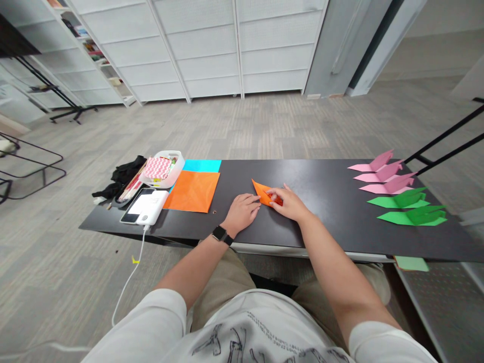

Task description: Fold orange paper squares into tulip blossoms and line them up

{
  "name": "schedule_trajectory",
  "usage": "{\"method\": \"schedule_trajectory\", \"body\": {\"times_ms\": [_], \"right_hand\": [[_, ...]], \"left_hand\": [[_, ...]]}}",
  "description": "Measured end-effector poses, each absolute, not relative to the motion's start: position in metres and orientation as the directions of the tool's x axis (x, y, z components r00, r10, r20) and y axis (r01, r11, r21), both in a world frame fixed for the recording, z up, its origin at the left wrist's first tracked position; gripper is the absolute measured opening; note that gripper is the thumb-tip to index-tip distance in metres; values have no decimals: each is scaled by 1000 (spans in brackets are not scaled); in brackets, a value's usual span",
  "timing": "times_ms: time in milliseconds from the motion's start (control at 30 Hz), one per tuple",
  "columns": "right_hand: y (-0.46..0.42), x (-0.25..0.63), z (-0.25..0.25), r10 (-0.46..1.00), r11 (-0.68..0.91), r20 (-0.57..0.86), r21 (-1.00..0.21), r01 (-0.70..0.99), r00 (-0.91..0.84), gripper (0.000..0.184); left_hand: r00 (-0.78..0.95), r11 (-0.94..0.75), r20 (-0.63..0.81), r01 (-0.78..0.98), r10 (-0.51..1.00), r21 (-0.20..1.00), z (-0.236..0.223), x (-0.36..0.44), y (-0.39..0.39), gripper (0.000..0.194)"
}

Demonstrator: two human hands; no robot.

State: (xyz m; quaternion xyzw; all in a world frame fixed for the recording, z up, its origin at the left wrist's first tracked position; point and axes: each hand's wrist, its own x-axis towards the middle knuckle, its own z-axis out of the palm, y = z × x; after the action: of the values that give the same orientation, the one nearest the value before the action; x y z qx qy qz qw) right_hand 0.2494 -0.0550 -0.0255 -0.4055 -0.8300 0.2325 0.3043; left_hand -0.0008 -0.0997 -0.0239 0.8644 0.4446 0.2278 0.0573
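Observation:
A folded piece of orange paper (pixel 262 193) with a pointed far end lies on the dark table in front of me. My right hand (pixel 286 201) is curled over its right side, thumb and fingers closed on the paper. The fingers of my left hand (pixel 244 210) are stretched out, with their tips at the paper's lower left edge. A dark watch is on the left wrist. Part of the folded paper is hidden under the right fingers.
Flat orange sheets (pixel 194 191) overlap blue paper (pixel 203 165) on the left. Beyond them are a white basket (pixel 177 169), a phone (pixel 133 212) and a cabled white power bank (pixel 154 207). Pink folded birds (pixel 378 176) and green ones (pixel 401 200) line the right end.

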Motion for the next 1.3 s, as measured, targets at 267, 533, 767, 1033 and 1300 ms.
{"method": "schedule_trajectory", "body": {"times_ms": [267,533,767,1033,1300], "right_hand": [[-51,256,-25,831,537,297,-651,536,-471,38],[-52,257,-27,842,531,304,-614,584,-446,39],[-57,256,-22,812,578,292,-517,631,-505,32],[-58,258,-24,774,628,285,-451,634,-565,24],[-61,255,-25,764,644,290,-412,645,-577,30]], "left_hand": [[512,-604,333,735,792,308,-24,1,-100,36],[539,-617,313,739,783,270,-25,3,-98,35],[560,-645,339,725,756,241,-24,2,-99,33],[580,-668,345,701,738,251,-20,1,-100,32],[552,-646,361,725,752,236,-21,0,-99,30]]}}
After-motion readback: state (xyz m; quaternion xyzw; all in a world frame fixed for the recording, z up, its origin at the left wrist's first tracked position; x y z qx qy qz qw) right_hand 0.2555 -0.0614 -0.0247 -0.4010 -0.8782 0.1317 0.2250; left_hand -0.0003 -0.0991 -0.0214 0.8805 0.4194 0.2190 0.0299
